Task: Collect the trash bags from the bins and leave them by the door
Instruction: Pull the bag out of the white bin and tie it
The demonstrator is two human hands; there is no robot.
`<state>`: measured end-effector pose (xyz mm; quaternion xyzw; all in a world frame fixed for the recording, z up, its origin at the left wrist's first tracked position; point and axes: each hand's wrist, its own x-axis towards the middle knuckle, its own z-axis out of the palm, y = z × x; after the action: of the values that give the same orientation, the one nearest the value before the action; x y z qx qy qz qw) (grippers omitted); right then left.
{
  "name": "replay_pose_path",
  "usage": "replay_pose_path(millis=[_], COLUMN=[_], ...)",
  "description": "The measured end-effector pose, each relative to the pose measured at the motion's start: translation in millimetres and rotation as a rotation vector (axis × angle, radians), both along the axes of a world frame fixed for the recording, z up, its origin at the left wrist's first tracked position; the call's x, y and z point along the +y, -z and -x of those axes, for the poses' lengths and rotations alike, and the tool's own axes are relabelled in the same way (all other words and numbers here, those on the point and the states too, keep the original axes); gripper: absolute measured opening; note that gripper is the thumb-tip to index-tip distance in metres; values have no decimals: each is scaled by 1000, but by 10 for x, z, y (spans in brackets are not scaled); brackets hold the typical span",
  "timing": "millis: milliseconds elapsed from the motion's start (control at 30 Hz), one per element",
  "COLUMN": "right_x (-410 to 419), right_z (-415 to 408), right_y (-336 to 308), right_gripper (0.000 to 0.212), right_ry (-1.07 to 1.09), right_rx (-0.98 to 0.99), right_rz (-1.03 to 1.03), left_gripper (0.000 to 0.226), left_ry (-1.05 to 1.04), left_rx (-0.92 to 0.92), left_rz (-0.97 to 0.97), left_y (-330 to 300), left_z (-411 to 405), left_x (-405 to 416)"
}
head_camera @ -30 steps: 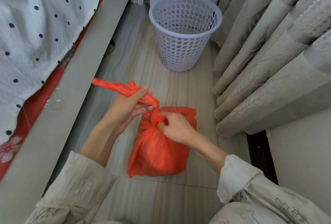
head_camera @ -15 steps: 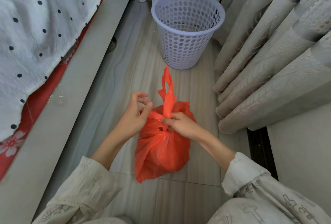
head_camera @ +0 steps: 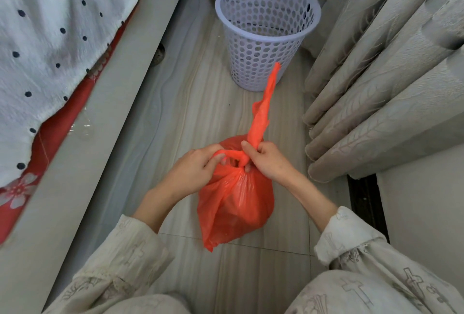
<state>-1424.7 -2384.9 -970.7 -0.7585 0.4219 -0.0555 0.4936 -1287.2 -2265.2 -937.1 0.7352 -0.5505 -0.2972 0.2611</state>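
Closest in, the red trash bag (head_camera: 234, 203) sits on the floor at six o'clock, out of its bin so the neck can be tied. The left hand (head_camera: 193, 172) pinches one twisted handle across the top, pulling toward nine o'clock. The right hand (head_camera: 270, 160) curls round the other handle (head_camera: 262, 113), which points off toward one o'clock — opposite pulls, probably to cinch a knot. Farther out at twelve o'clock stands the white bin (head_camera: 266, 37), with no liner showing.
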Motion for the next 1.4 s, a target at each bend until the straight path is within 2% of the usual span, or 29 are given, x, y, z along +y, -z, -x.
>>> replay_pose_path(millis=[133, 267, 400, 533, 667, 733, 800, 867, 900, 967, 1000, 1067, 1100, 1167, 1267, 1333, 1400], right_x=[-71, -97, -82, -66, -46, -4, 31, 45, 42, 22, 11, 29, 60, 121, 157, 135, 110], right_z=[61, 81, 120, 101, 81, 97, 114, 124, 137, 165, 177, 175, 157, 104, 70, 99, 130], right_y=[31, -34, -91, -107, -119, -106, -79, -70, -72, -78, -71, -56, -55, -43, -46, -45, -42], right_gripper=[53, 50, 47, 46, 44, 37, 33, 31, 29, 25, 30, 37, 38, 36, 38, 39, 40], right_ry=[133, 229, 236, 251, 194, 104, 14, -19, -5, 70, 117, 157, 140, 71, 37, 99, 165], right_rx=[-61, -134, -159, -174, -191, -204, -196, -203, -215, -252, -269, -267, -250, -220, -219, -282, -346], right_rz=[-58, -125, -254, -260, -376, -478, -520, -533, -544, -563, -555, -516, -492, -456, -470, -502, -528], left_gripper=[28, 35, 30, 30, 43, 29, 20, 18, 20, 25, 24, 17, 17, 22, 22, 13, 26], left_ry=[-199, -243, -265, -389, -762, -959, -1087, -1086, -1037, -946, -952, -915, -821, -597, -257, -77, 19], left_rx=[434, 532, 667, 1024, 1429, 1641, 1751, 1654, 1503, 1040, 775, 291, 162, 181, 289, 170, 32], left_rz=[123, 136, 85, 86, -77, -126, -92, -114, -172, -290, -276, -57, 61, 147, -92, -161, -103], left_y=[-132, -248, -276, -256, -166, -110, -83, -59, -48, -72, -79, -84, -109, -158, -117, 7, 85], left_z=[89, 173, 154, 141, -38, -104, -126, -157, -189, -265, -300, -361, -369, -315, -153, -77, 3], left_x=[-36, -66, -35, -92, -85, -45, -32, -22, -12, 47, 74, 95, 62, -63, -167, -118, -53])
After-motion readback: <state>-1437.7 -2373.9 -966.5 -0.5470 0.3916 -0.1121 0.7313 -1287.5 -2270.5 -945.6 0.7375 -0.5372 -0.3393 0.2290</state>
